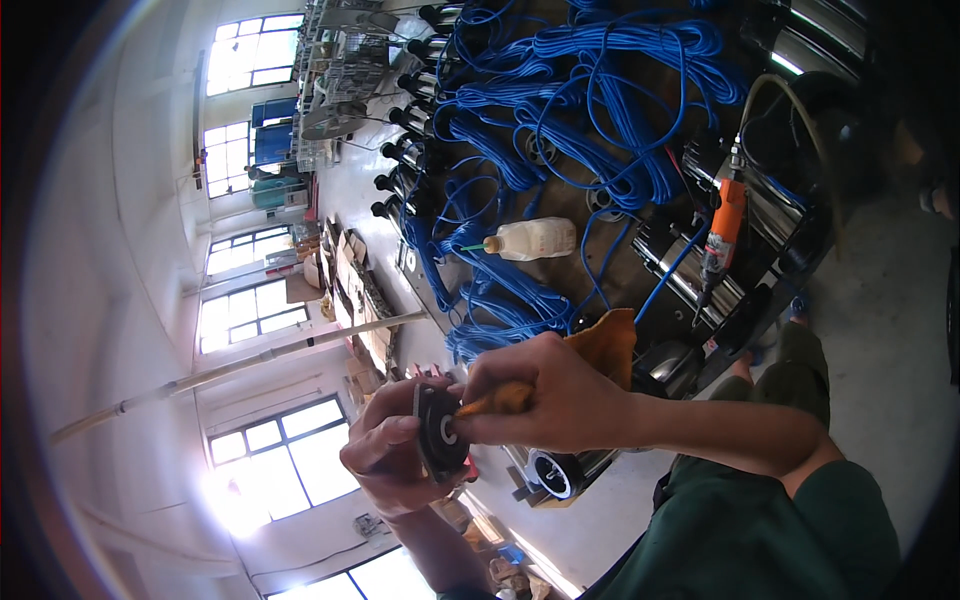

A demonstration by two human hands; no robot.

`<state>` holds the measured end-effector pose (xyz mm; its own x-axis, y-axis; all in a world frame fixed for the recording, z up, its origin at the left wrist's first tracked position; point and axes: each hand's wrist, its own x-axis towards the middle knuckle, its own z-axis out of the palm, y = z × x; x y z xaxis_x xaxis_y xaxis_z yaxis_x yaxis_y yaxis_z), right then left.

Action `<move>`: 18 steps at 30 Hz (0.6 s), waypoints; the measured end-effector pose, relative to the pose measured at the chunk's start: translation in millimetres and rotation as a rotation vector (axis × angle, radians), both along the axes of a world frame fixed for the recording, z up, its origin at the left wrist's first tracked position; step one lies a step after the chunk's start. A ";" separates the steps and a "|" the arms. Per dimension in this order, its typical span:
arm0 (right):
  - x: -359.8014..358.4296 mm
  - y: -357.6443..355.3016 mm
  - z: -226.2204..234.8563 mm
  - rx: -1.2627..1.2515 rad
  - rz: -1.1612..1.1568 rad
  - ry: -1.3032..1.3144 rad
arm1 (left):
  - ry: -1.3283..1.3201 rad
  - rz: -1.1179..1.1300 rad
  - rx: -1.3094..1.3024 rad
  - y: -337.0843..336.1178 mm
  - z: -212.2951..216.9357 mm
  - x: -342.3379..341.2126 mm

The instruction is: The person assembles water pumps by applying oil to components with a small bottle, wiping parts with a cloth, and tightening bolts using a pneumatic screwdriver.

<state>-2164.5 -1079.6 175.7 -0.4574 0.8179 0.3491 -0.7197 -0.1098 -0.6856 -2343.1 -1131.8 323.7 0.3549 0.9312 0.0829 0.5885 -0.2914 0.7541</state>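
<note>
Head view, low middle: my left hand point(385, 455) grips the black round part point(440, 432); my right hand point(555, 395) pinches an orange cloth point(500, 400), and it could slip off.

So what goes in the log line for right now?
left hand: holds black round part | right hand: presses orange-handled tool to it

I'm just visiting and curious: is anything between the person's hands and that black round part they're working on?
Nothing visible. The left hand grips the black round part directly, and the right hand presses an orange-brown rag against its face.
</note>
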 end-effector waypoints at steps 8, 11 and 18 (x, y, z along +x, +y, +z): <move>26.8 22.8 -24.3 -0.202 -0.150 -0.185 | -0.158 0.090 -0.035 -17.0 -11.2 -21.8; 32.5 25.8 -30.8 -0.246 -0.172 -0.178 | -0.178 0.049 -0.031 -10.3 -13.2 -25.5; 51.6 45.1 -43.5 -0.275 -0.216 0.216 | 0.254 0.248 -0.027 -4.8 -33.0 -49.3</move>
